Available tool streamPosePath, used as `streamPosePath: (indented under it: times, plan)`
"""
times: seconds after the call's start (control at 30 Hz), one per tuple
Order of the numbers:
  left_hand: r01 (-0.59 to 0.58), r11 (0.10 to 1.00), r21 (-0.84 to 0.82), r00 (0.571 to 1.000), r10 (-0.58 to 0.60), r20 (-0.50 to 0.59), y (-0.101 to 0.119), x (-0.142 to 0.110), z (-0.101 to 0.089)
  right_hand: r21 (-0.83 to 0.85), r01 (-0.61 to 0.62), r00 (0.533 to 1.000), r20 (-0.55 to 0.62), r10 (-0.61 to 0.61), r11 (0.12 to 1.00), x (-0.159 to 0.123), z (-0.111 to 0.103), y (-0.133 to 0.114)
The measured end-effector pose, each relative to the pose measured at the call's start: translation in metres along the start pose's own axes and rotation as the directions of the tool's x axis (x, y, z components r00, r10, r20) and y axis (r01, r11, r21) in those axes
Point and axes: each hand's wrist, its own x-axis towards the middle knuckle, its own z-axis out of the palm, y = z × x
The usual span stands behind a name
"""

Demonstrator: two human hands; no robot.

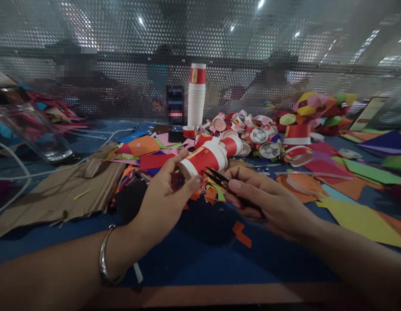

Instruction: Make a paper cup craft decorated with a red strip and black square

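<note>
My left hand [169, 190], with a silver bangle [105, 259] on its wrist, is closed around a red and white paper cup [205, 159]. The cup lies tilted on its side, its base toward my left palm and its rim toward the right. My right hand [261, 196] grips dark scissors [216, 177], whose narrow blades point left at the cup's side. Whether the blade tips touch the paper I cannot tell. Orange and yellow paper scraps [211, 194] lie on the blue table below the cup.
A tall stack of paper cups [196, 97] stands at the back. Cut cup pieces [258, 136] pile up behind my hands. Corrugated cardboard [64, 190] and a glass [48, 129] are at left. Coloured paper sheets [362, 220] lie at right. A perforated screen [129, 65] rises behind.
</note>
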Motion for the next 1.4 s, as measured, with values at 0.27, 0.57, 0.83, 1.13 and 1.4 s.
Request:
streamPosePath:
  times: [0.27,0.57,0.83,1.13,1.4]
  plan:
    - [-0.078,0.997,0.025,0.996,0.079,-0.031,0.000,-0.002,0.004,0.029,-0.056,0.998,-0.023,0.057,0.998,-0.003,0.009,0.003]
    - [-0.121,0.992,0.031,0.987,0.123,-0.108,0.000,-0.001,0.003,0.075,-0.042,0.998,-0.035,0.045,0.996,-0.003,0.013,0.003]
    - [-0.176,0.982,0.074,0.969,0.186,-0.164,0.001,-0.004,0.007,0.075,-0.013,0.997,-0.074,0.018,0.997,-0.005,0.017,0.004]
    - [-0.174,0.962,0.213,0.960,0.214,-0.182,-0.004,-0.004,0.002,0.089,-0.001,0.996,-0.085,0.009,0.996,-0.002,0.021,0.006]
    - [-0.260,0.920,0.294,0.945,0.305,-0.116,-0.006,-0.003,-0.002,0.072,0.004,0.996,-0.085,0.002,0.997,-0.003,0.022,0.009]
